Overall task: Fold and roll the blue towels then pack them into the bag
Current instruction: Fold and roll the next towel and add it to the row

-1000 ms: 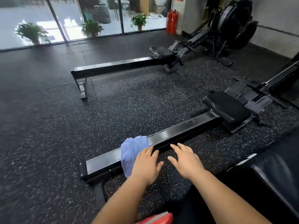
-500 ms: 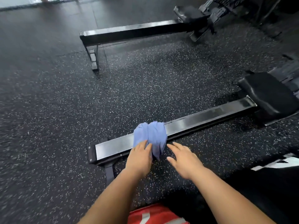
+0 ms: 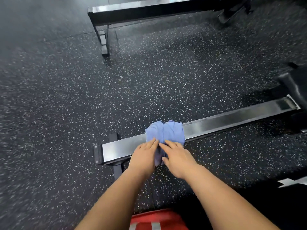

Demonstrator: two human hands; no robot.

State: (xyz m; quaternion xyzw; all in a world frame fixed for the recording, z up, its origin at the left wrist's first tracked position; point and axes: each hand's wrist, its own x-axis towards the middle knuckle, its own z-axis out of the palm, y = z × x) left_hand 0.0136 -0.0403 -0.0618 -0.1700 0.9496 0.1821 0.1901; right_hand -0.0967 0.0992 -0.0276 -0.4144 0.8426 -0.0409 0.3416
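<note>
Left grip [image 3: 144,156] lies flat, fingers together, on the blue towel [image 3: 166,132] bunched across the metal rail [image 3: 232,121]; right grip [image 3: 177,157] presses beside it likewise. Towel's near end hides between them. A red object [image 3: 156,219] is cropped below. Speckled black floor [image 3: 58,105] surrounds.

Bare forearms, no sleeves, no rings, dark clothing below
</note>
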